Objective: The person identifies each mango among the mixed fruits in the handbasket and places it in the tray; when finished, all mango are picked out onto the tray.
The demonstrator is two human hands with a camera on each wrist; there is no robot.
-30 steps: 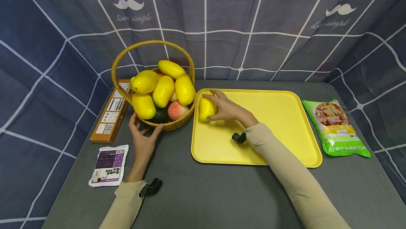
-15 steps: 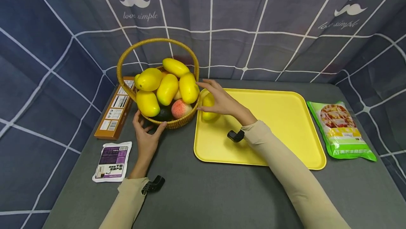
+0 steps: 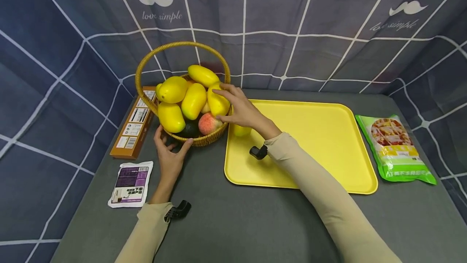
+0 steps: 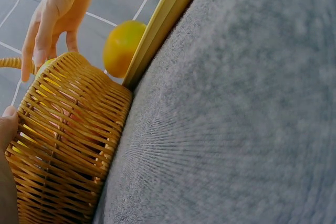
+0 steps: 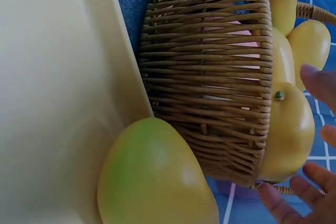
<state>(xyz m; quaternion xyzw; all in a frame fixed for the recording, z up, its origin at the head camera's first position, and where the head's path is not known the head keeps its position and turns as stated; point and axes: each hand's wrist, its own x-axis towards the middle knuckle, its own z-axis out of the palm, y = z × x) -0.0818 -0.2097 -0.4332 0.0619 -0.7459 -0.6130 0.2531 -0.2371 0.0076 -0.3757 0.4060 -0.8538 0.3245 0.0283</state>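
Long beige sleeves (image 3: 322, 188), black curved device (image 3: 178, 210) on each wrist

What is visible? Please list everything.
Table: one, grey, underneath
Tray: one, yellow, on table
Basket: one, golden, left of tray
Mangoes: at least five, yellow, in basket
Peach: one, pink, basket front
Dark fruit: one, blackish, beside peach
Other fruit: count unclear, yellowish, in basket
Loose mango: one, yellow-green, tray's left end
Box: one, brown, left of basket
Packet: one, purple-white, near box
Bag: one, green, right of tray
Cloth: count unclear, blue-grey, behind
Sleeves: two, beige, left and right
Wristbands: two, black, by sleeves
Left hand: one, touching basket
Right hand: one, at basket's right
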